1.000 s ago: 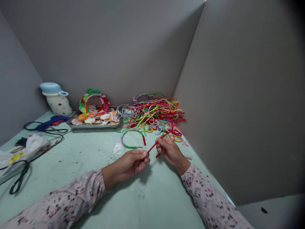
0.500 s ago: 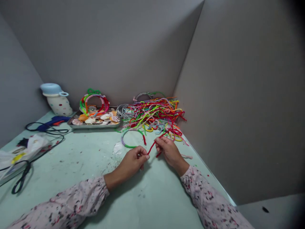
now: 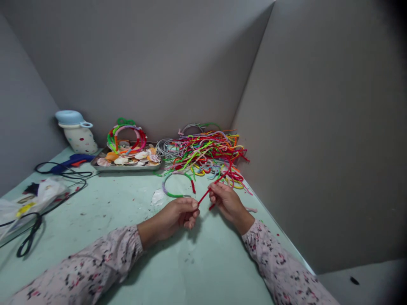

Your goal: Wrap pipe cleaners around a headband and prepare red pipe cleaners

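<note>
A red pipe cleaner [image 3: 204, 196] stretches between my two hands above the table. My left hand [image 3: 179, 213] pinches its lower end between thumb and forefinger, the other fingers curled under. Further up, my right hand [image 3: 225, 201] grips the same pipe cleaner, and red ends stick out above and below its fingers. Just beyond my left hand lies a ring [image 3: 164, 185] wrapped in green, lilac and red pipe cleaner, with a bit of bare wire near my fingers. Behind my right hand spreads a tangled pile of coloured pipe cleaners [image 3: 206, 148].
A metal tray [image 3: 127, 168] of seashells holds several wrapped rings [image 3: 111, 140] at the back. Grey wire coils [image 3: 167, 147] lie beside it. At left are a blue-lidded bottle [image 3: 79, 137], black cable [image 3: 38, 228], a blue tool [image 3: 71, 162] and a plastic bag [image 3: 51, 192]. Walls enclose the table's back and right.
The fingers of my left hand have curled in and the hand has turned, its thumb now on top. The red pipe cleaner between the hands looks straighter. My right hand has barely moved.
</note>
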`<state>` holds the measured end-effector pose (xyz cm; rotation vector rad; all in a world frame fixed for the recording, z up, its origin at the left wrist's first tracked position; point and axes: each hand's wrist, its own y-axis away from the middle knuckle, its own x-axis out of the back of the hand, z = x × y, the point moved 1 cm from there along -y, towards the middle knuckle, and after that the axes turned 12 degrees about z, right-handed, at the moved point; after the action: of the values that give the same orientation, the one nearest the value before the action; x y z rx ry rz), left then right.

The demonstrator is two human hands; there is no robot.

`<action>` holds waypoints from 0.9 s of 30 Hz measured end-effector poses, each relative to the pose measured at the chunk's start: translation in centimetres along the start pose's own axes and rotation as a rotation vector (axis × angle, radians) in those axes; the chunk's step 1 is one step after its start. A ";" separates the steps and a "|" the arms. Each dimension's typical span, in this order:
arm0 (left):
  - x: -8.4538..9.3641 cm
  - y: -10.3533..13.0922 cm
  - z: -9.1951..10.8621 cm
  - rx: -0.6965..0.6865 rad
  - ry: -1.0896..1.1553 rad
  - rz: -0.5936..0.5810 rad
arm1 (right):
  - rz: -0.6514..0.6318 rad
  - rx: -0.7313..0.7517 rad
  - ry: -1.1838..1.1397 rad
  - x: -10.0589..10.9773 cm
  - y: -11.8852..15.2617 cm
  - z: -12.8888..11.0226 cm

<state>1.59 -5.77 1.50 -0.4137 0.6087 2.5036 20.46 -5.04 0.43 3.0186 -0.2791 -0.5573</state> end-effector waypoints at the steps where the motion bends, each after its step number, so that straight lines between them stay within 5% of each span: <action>1: 0.1 0.0 0.0 -0.009 0.021 -0.020 | -0.015 -0.012 -0.005 0.0 0.0 0.0; 10: 0.0 -0.3 -0.3 -0.156 -0.136 0.033 | -0.189 -0.031 0.183 -1.4 1.3 0.7; 17: 0.1 -0.2 -0.5 -0.120 -0.240 0.129 | -0.029 -0.013 -0.018 -0.3 0.2 0.1; 27: -0.1 0.1 -0.2 -0.127 -0.229 0.104 | 0.051 0.031 -0.037 -0.2 0.0 -0.2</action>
<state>1.69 -5.97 1.37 -0.1399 0.3920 2.6480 20.29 -5.03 0.67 3.0234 -0.3690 -0.6102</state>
